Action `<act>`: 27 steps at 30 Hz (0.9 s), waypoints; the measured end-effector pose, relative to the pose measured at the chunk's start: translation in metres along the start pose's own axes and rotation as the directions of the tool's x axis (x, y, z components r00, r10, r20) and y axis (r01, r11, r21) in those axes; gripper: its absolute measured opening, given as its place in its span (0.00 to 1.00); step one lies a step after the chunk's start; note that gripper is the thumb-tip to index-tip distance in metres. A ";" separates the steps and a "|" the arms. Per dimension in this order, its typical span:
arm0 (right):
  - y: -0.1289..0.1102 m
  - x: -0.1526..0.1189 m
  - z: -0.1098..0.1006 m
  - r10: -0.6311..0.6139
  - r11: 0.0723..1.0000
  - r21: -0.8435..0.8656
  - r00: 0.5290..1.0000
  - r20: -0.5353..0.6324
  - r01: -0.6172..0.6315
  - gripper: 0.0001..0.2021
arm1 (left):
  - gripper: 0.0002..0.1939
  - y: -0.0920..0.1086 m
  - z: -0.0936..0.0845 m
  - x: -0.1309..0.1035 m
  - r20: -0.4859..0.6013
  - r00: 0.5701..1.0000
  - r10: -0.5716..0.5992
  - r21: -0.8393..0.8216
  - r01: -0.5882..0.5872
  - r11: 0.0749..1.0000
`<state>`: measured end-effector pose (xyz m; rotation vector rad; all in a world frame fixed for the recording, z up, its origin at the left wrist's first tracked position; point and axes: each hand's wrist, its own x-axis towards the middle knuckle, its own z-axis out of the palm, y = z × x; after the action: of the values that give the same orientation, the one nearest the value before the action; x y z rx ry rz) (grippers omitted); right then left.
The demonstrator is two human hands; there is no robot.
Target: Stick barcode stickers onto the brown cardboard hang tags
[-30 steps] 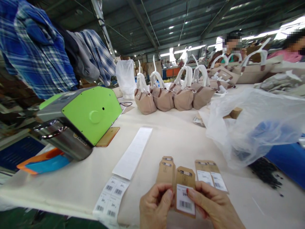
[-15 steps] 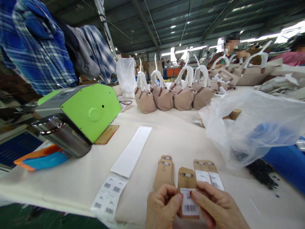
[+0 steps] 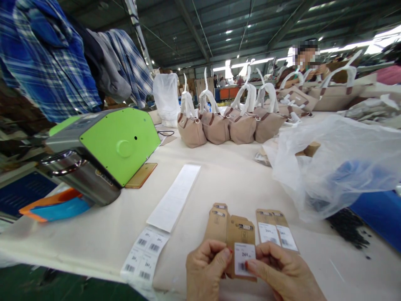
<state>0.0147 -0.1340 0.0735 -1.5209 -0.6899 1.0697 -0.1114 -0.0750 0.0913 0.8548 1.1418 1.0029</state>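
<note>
At the table's near edge, my left hand (image 3: 205, 269) and my right hand (image 3: 282, 274) together pinch a brown paper hang tag (image 3: 240, 238) with a white barcode sticker on it. A small pile of bare brown tags (image 3: 217, 219) lies just behind my left hand. Two stickered tags (image 3: 275, 232) lie to the right of the held one. A strip of barcode labels (image 3: 145, 255) on white backing paper runs along the cloth to the left.
A green label machine (image 3: 120, 144) stands at the left over a steel mug (image 3: 83, 179) and an amber phone (image 3: 140, 175). Several beige handbags (image 3: 230, 125) line the back. A clear plastic bag (image 3: 338, 163) fills the right. Plaid shirts (image 3: 46, 62) hang upper left. Other people sit far right.
The held tag rose slightly and both hands shifted left a little, thumbs pressing on the sticker. The view tilted a bit.
</note>
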 end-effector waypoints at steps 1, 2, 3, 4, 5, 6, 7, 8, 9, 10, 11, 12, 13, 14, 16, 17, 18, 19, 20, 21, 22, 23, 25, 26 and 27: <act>-0.002 -0.001 -0.001 -0.002 1.000 0.009 1.000 -0.008 0.002 0.18 | 0.12 0.001 0.000 0.000 -0.018 1.000 0.012 0.011 -0.012 1.000; -0.004 -0.001 -0.003 -0.003 1.000 0.024 1.000 -0.016 0.003 0.19 | 0.12 0.001 -0.001 0.001 -0.037 0.999 0.026 0.020 -0.025 0.999; -0.006 -0.001 -0.007 -0.001 0.999 0.037 1.000 -0.029 0.002 0.20 | 0.12 0.002 -0.002 0.002 -0.056 0.998 0.038 0.029 -0.037 0.999; -0.008 0.000 -0.012 0.003 0.999 0.039 0.999 -0.047 -0.002 0.20 | 0.12 0.002 -0.004 0.003 -0.072 0.996 0.053 0.040 -0.050 0.998; -0.009 0.001 -0.020 0.010 1.000 0.023 0.997 -0.071 -0.009 0.20 | 0.13 0.002 -0.007 0.004 -0.086 0.994 0.071 0.055 -0.067 0.996; -0.010 0.003 -0.029 0.013 1.000 -0.019 0.995 -0.097 -0.015 0.20 | 0.13 0.002 -0.010 0.005 -0.098 0.991 0.092 0.075 -0.085 0.994; -0.008 0.004 -0.040 0.003 0.995 -0.096 0.993 -0.117 -0.014 0.21 | 0.14 0.002 -0.014 0.007 -0.106 0.988 0.115 0.103 -0.104 0.989; -0.006 0.006 -0.051 -0.030 0.977 -0.211 0.990 -0.134 0.001 0.21 | 0.15 0.002 -0.019 0.009 -0.112 0.984 0.140 0.140 -0.124 0.982; -0.003 0.007 -0.062 -0.098 0.935 -0.352 0.983 -0.158 0.037 0.21 | 0.16 0.002 -0.024 0.012 -0.120 0.979 0.167 0.186 -0.144 0.972; 0.001 0.007 -0.071 -0.207 0.860 -0.502 0.962 -0.176 0.093 0.22 | 0.17 0.001 -0.028 0.016 -0.130 0.973 0.192 0.231 -0.159 0.960; 0.005 0.007 -0.078 -0.349 0.751 -0.639 0.921 -0.173 0.164 0.21 | 0.18 0.001 -0.033 0.020 -0.134 0.969 0.208 0.275 -0.165 0.947; 0.009 0.006 -0.081 -0.493 0.620 -0.749 0.859 -0.141 0.233 0.20 | 0.18 0.001 -0.037 0.025 -0.134 0.966 0.219 0.319 -0.167 0.933; 0.012 0.004 -0.081 -0.618 0.479 -0.825 0.782 -0.076 0.299 0.17 | 0.19 0.000 -0.040 0.029 -0.133 0.964 0.232 0.359 -0.171 0.917; 0.014 0.003 -0.077 -0.714 0.336 -0.868 0.700 0.019 0.366 0.15 | 0.19 0.000 -0.042 0.034 -0.128 0.961 0.246 0.388 -0.180 0.904; 0.016 0.003 -0.062 -0.786 0.064 -0.871 0.562 0.257 0.487 0.11 | 0.18 -0.002 -0.043 0.040 -0.093 0.958 0.270 0.409 -0.211 0.888; 0.016 0.005 -0.052 -0.780 -0.046 -0.851 0.514 0.357 0.523 0.12 | 0.18 -0.002 -0.041 0.042 -0.070 0.957 0.281 0.407 -0.230 0.884; 0.016 0.008 -0.043 -0.773 -0.112 -0.836 0.482 0.413 0.537 0.12 | 0.18 -0.003 -0.038 0.043 -0.045 0.957 0.287 0.399 -0.246 0.883; 0.015 0.012 -0.034 -0.774 -0.136 -0.835 0.469 0.425 0.533 0.12 | 0.18 -0.005 -0.035 0.042 -0.023 0.958 0.286 0.391 -0.254 0.884; 0.015 0.015 -0.028 -0.779 -0.131 -0.845 0.473 0.412 0.519 0.13 | 0.18 -0.006 -0.032 0.041 -0.015 0.957 0.288 0.391 -0.259 0.883; 0.015 0.019 -0.024 -0.776 -0.125 -0.854 0.487 0.402 0.506 0.14 | 0.17 -0.007 -0.028 0.039 -0.020 0.955 0.297 0.399 -0.265 0.878; 0.015 0.022 -0.024 -0.767 -0.129 -0.858 0.499 0.405 0.498 0.14 | 0.17 -0.008 -0.025 0.036 -0.031 0.950 0.309 0.409 -0.270 0.872; 0.015 0.024 -0.025 -0.749 -0.147 -0.857 0.510 0.423 0.494 0.13 | 0.16 -0.008 -0.022 0.034 -0.043 0.946 0.322 0.419 -0.275 0.865; 0.015 0.026 -0.035 -0.700 -0.219 -0.840 0.519 0.490 0.497 0.14 | 0.14 -0.009 -0.018 0.029 -0.059 0.937 0.343 0.442 -0.284 0.851; 0.015 0.026 -0.042 -0.688 -0.244 -0.835 0.519 0.507 0.493 0.14 | 0.13 -0.009 -0.017 0.028 -0.058 0.935 0.349 0.451 -0.287 0.845; 0.015 0.026 -0.049 -0.684 -0.256 -0.835 0.519 0.513 0.487 0.15 | 0.13 -0.009 -0.016 0.027 -0.058 0.934 0.353 0.457 -0.290 0.841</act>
<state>0.0679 -0.1364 0.0520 -1.7796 -2.0667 -0.6393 -0.1221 -0.0522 0.0712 1.3977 1.4057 1.1075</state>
